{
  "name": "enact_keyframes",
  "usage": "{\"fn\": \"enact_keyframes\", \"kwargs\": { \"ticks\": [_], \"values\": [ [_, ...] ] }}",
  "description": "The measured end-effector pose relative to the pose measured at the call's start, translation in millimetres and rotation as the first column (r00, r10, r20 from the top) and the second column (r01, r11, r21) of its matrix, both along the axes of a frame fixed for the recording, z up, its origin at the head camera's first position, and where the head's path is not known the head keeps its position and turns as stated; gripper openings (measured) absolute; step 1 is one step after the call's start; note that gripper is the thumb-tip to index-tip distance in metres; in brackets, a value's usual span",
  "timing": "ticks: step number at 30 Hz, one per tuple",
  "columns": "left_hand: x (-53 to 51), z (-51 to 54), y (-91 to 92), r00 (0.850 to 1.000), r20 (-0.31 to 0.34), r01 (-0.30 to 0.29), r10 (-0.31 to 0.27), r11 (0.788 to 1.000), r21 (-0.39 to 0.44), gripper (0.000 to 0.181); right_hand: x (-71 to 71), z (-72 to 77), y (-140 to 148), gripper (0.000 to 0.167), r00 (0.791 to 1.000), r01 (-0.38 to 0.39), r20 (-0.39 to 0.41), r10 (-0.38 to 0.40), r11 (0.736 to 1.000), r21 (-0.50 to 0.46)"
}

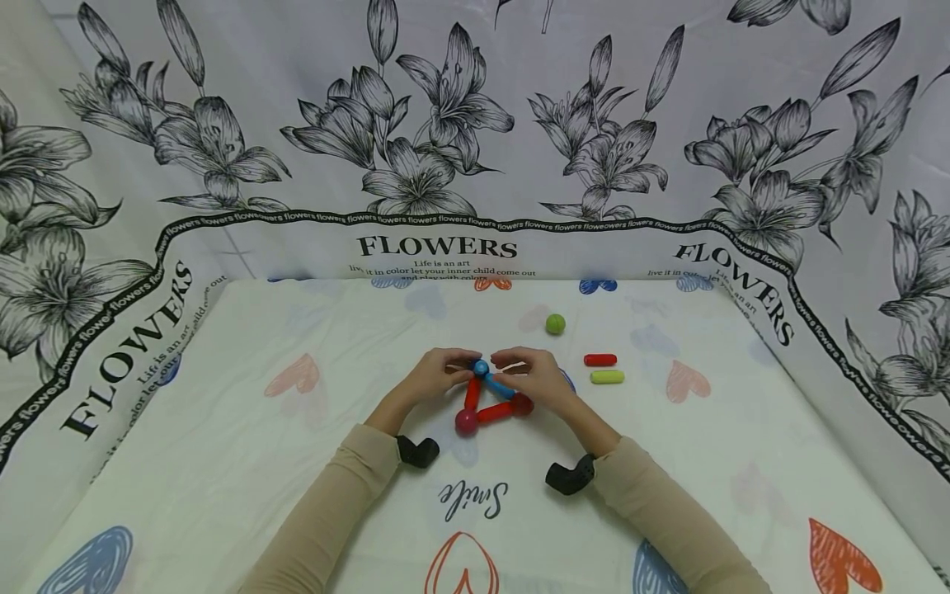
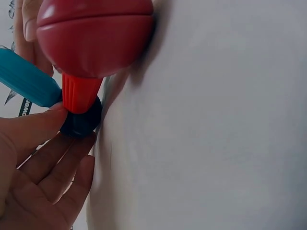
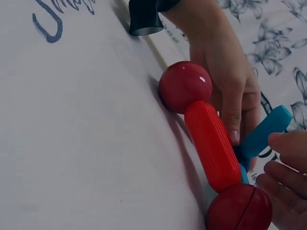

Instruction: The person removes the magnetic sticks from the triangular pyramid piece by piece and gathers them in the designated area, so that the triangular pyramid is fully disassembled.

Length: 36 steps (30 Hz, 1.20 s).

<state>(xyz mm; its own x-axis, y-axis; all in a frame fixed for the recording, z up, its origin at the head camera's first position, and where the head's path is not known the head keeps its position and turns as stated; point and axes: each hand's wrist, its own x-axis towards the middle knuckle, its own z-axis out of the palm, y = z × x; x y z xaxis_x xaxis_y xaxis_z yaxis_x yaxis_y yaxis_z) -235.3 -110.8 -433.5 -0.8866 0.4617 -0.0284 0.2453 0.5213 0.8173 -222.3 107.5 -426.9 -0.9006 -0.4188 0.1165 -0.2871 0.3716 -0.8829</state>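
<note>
A triangle of toy rods and balls lies between the hands. It has a red ball (image 1: pixel 466 422) at the front, a second red ball (image 1: pixel 523 404) at right, and a dark blue ball (image 2: pixel 81 122) at the far corner. Red rods (image 3: pixel 211 146) and a blue rod (image 1: pixel 499 386) join them. Another blue rod (image 3: pixel 266 132) rises from the dark blue ball. My left hand (image 1: pixel 436 373) holds that ball between thumb and fingers. Beside the upright rod is my right hand (image 1: pixel 542 379), its fingers loosely bent; the head view shows a small gap to the rod's end.
A green ball (image 1: pixel 555 324) lies farther back on the white patterned cloth (image 1: pixel 356 495). Right of the hands are a loose red rod (image 1: pixel 599 360) and a yellow-green rod (image 1: pixel 607 377). Flower-printed curtains (image 1: pixel 438 181) stand behind and at both sides.
</note>
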Motion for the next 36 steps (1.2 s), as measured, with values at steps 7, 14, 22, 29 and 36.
{"fn": "enact_keyframes", "kwargs": {
  "ticks": [7,14,22,29,36],
  "values": [
    [0.2,2.7,0.7,1.0,-0.018,0.004,-0.004,1.0,-0.017,0.035,-2.3,-0.7,-11,0.031,0.999,-0.015,-0.04,0.014,1.0,-0.014],
    [-0.2,2.8,1.0,1.0,-0.008,-0.003,0.003,1.0,-0.015,0.035,-1.8,-2.2,-18,0.029,0.998,-0.01,-0.068,0.009,1.0,-0.008],
    [1.0,4.7,2.0,1.0,-0.024,-0.012,0.011,1.0,-0.015,0.034,-0.8,-2.6,-20,0.026,0.989,-0.021,-0.149,0.02,1.0,-0.004],
    [1.4,3.7,3.1,1.0,-0.015,-0.022,0.022,1.0,-0.023,0.035,-0.6,-3.6,-20,0.024,0.983,0.0,-0.183,-0.001,1.0,-0.002],
    [-0.2,2.5,2.9,1.0,-0.021,-0.023,0.022,0.999,-0.04,0.035,1.4,5.0,-16,0.026,0.993,0.031,-0.114,-0.034,0.999,-0.032]
  ]
}}
